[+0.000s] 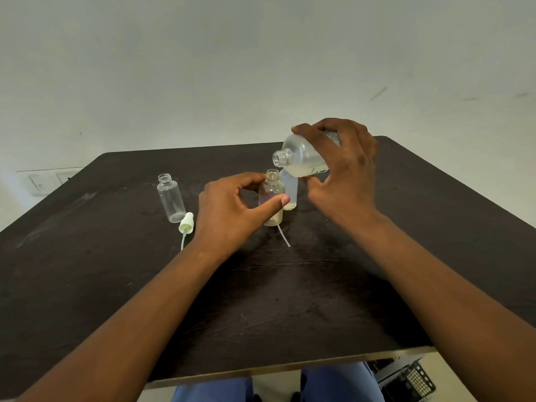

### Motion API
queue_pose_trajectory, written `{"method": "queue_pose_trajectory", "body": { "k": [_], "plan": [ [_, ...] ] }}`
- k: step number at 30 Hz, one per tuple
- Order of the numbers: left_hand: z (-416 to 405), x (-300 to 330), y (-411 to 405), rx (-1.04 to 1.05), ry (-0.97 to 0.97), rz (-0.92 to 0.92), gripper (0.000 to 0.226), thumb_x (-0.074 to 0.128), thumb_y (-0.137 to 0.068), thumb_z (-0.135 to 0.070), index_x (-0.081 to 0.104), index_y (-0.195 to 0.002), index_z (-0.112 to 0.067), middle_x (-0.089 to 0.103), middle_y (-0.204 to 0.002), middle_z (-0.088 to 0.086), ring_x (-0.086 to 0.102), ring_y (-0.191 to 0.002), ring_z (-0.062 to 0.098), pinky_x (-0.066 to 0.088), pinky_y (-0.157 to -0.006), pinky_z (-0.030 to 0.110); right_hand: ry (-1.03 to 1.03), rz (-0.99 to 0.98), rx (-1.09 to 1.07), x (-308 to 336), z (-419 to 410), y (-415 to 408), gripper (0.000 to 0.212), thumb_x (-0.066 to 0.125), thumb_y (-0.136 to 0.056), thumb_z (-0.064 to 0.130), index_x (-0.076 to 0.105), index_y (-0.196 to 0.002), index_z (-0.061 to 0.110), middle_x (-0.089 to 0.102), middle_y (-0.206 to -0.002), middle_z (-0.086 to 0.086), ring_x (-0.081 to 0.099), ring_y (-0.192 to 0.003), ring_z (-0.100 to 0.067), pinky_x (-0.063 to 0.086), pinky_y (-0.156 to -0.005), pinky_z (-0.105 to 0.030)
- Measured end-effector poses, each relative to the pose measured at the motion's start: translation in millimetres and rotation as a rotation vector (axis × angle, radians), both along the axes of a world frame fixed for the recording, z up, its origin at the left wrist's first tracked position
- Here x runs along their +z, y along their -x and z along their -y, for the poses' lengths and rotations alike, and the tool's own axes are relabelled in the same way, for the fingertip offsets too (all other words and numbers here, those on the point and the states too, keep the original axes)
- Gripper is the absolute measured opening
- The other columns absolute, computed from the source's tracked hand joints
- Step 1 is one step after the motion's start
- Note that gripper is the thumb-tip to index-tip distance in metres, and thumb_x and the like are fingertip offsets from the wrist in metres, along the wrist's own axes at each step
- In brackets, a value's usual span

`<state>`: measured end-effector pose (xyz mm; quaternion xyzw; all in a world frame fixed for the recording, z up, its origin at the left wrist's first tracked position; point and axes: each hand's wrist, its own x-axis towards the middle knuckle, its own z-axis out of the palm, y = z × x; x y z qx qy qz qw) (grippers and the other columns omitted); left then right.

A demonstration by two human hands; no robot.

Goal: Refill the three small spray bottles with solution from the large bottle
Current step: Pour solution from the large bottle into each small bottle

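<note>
Right hand (342, 169) wraps the large clear plastic bottle (304, 156) around its body, fingers curled over the top and thumb beneath, tilted neck-down toward the small clear amber-tinted bottle (272, 198), which stands near the desk's (87, 271) centre. Left hand (232, 210) pinches this small bottle between thumb and forefinger. Just behind it stands a small frosted bottle (290, 190); toward the left edge stands a small clear cylindrical bottle (171, 198), beside a white spray cap with dip tube (185, 224). All are probably light, thin-walled, smooth and easily tipped; the narrow necks favour steadying low on the body. A little pale liquid appears to remain in the large bottle.
</note>
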<state>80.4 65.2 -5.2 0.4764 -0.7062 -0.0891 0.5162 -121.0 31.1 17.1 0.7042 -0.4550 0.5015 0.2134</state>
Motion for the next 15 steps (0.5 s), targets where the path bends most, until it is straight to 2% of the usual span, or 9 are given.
{"method": "queue_pose_trajectory", "body": {
  "k": [4, 15],
  "plan": [
    [-0.6, -0.1, 0.9, 0.004, 0.005, 0.003, 0.044, 0.085, -0.077, -0.054, 0.079, -0.111, -0.027, 0.063, -0.086, -0.034, 0.056, -0.063, -0.021, 0.039, -0.066, 0.012, -0.001, -0.004, -0.008, 0.1, 0.3, -0.4, 0.072, 0.071, -0.063, 0.012, 0.068, -0.134, 0.029, 0.061, -0.128, -0.005, 0.044, -0.125, -0.021, 0.041, -0.104, -0.044],
    [0.1, -0.2, 0.3, -0.004, -0.003, 0.002, 0.042, 0.086, -0.077, -0.054, 0.078, -0.111, -0.03, 0.068, -0.087, -0.029, 0.056, -0.062, -0.019, 0.041, -0.065, 0.015, 0.003, -0.011, -0.011, 0.4, 1.0, 0.1, 0.076, 0.073, -0.062, 0.008, 0.067, -0.134, 0.029, 0.061, -0.13, -0.006, 0.042, -0.126, -0.021, 0.043, -0.105, -0.048]
  ]
}}
